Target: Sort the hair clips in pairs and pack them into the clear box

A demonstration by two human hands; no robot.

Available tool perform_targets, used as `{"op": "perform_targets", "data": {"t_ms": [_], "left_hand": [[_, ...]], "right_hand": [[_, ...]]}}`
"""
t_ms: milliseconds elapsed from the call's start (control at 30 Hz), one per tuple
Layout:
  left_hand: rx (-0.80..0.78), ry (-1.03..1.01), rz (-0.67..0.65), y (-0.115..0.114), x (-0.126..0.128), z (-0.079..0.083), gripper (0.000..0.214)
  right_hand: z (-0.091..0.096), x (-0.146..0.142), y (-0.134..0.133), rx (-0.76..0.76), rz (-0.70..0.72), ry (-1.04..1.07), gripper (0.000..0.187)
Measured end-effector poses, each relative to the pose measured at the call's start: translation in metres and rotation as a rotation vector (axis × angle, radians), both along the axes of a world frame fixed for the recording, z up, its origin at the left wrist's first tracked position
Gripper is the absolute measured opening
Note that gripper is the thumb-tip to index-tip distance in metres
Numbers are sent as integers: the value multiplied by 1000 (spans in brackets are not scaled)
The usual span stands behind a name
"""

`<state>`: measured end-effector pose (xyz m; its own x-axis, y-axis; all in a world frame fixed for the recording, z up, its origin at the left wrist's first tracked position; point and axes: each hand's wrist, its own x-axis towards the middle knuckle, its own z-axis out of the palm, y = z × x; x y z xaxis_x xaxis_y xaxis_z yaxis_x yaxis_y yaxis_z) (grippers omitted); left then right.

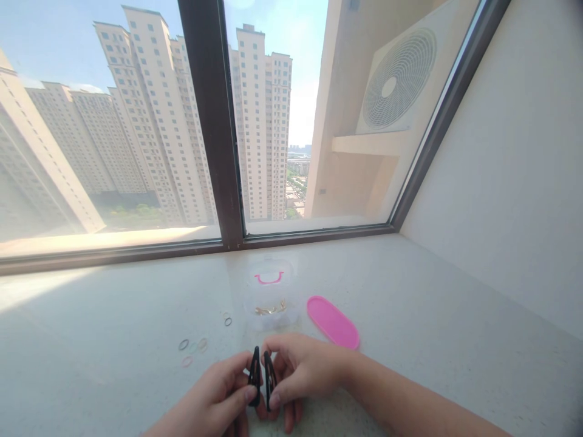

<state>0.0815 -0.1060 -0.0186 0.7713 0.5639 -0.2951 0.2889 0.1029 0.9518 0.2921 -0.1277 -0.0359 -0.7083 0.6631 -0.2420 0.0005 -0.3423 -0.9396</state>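
My left hand [230, 388] pinches a black snap hair clip [254, 379] between thumb and fingers, its narrow end pointing up. Close beside it, my right hand [300, 370] grips a second black snap hair clip [269, 379], also upright. The two clips stand side by side with a small gap between them. Just beyond the hands is a clear plastic box [268, 297] with a pink handle [269, 278] and some gold-coloured pieces [271, 308] showing in it. A pink oval tray or lid [333, 323] lies to the right of the box.
Several thin hair ties lie left of the box, among them a dark one [183, 345], a pink one [187, 362] and another dark one [228, 321]. The pale sill [113, 321] meets a brown window frame [296, 235] behind and a white wall [514, 182] on the right.
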Motion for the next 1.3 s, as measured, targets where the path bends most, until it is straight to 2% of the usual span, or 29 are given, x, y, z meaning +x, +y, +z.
{"op": "perform_targets", "data": {"t_ms": [200, 700, 933, 1300], "left_hand": [[0, 15, 42, 1, 1, 0, 35], [10, 7, 32, 0, 1, 0, 37], [14, 18, 25, -1, 0, 1, 31], [48, -1, -4, 0, -1, -3, 25]], "right_hand": [[0, 0, -1, 6, 9, -5, 56], [-1, 0, -1, 27, -1, 1, 53], [4, -2, -3, 33, -18, 26, 49], [-2, -2, -2, 49, -11, -8, 47]]}}
